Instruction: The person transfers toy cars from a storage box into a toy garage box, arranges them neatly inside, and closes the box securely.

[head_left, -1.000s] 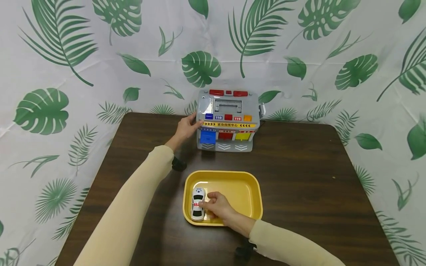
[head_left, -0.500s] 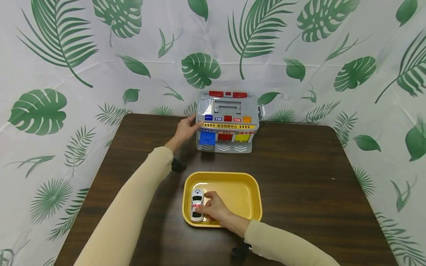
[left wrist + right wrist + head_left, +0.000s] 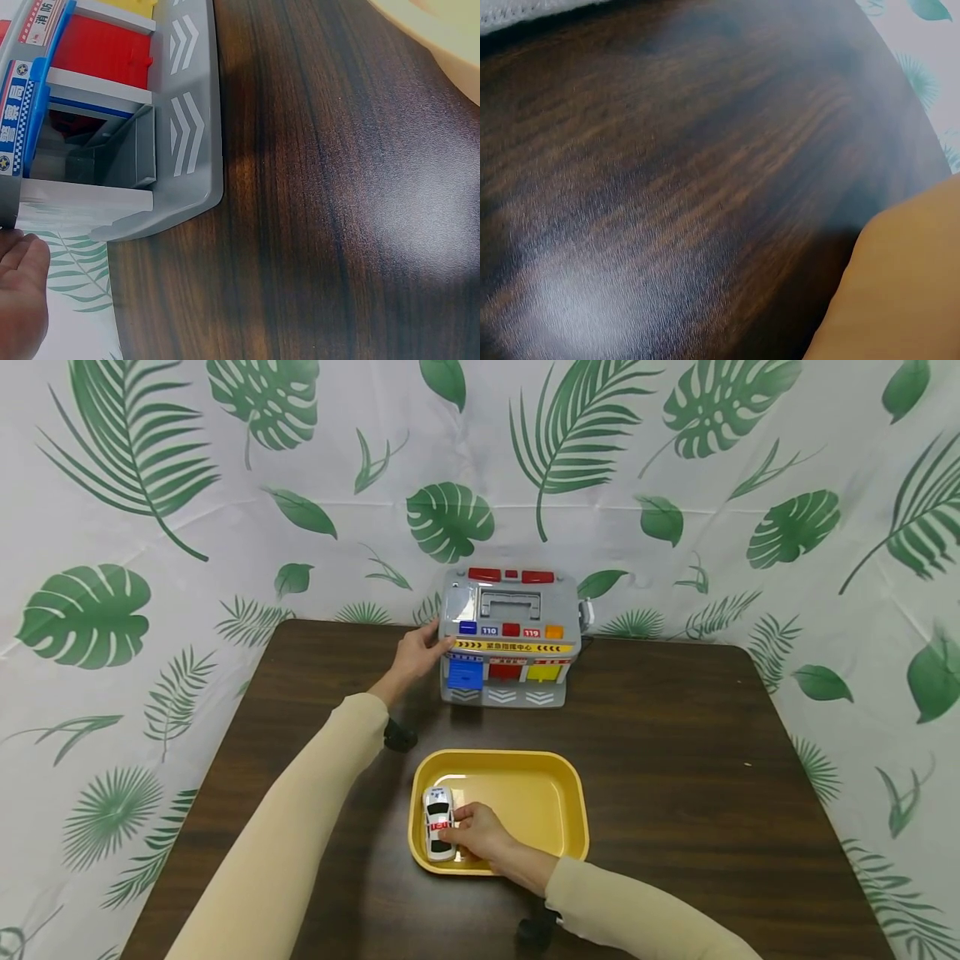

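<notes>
In the head view my right hand (image 3: 486, 839) pinches a white toy police car (image 3: 438, 823) with red lettering, thumb on its roof. The car sits at the left end of a yellow tray (image 3: 581, 814). My left hand (image 3: 414, 658) grips the left side of a grey toy garage (image 3: 502, 695), thumb at its front corner. The garage's blue door (image 3: 39, 112) is swung up in the left wrist view, baring a hollow bay. Its red door (image 3: 105, 52) is down. The right wrist view shows neither the car nor my right fingertips.
Dark wooden table (image 3: 660, 760) lies under everything. A leaf-printed white cloth (image 3: 337, 552) hangs right behind the garage. A carry handle (image 3: 510, 606) and coloured buttons sit on the garage's top. Dark wrist pieces show by both sleeves.
My right hand has shifted slightly left within the tray; the toy car now leans a little, nearer the tray's left wall. My left hand keeps its place on the garage.
</notes>
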`<state>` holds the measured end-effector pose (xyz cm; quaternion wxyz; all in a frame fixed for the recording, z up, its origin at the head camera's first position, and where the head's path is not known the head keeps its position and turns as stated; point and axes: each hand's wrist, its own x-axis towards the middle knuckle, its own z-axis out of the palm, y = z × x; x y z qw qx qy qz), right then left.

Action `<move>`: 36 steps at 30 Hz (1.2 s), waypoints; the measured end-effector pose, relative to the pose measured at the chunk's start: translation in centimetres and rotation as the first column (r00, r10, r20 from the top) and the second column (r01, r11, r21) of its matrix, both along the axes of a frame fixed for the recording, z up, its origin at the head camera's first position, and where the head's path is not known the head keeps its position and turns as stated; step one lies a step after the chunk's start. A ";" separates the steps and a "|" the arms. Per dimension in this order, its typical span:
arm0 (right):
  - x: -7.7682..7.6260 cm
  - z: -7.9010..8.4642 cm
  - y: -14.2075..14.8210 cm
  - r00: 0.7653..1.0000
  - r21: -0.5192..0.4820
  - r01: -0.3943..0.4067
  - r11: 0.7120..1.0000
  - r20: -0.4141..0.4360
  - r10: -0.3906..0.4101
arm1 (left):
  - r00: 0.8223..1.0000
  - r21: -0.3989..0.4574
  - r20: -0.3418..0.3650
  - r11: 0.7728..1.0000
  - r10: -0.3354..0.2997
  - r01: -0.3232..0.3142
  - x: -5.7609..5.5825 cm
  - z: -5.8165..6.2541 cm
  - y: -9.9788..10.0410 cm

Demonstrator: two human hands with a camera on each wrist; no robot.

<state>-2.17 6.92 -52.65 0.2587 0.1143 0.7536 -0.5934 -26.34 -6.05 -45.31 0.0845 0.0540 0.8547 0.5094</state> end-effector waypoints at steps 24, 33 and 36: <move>0.6 1.8 0.5 0.994 -0.063 -0.026 0.998 0.104 0.033 | 0.999 -0.013 -0.028 1.000 -0.026 0.025 0.2 0.1 -0.2; -0.4 5.1 2.7 0.996 -0.105 -0.070 0.992 0.050 0.076 | 0.999 -0.010 -0.023 1.000 -0.030 0.030 0.2 0.2 -0.2; -1.2 6.5 3.5 0.998 -0.082 -0.055 0.995 0.024 0.057 | 0.999 -0.012 -0.023 1.000 -0.029 0.029 0.2 0.1 -0.2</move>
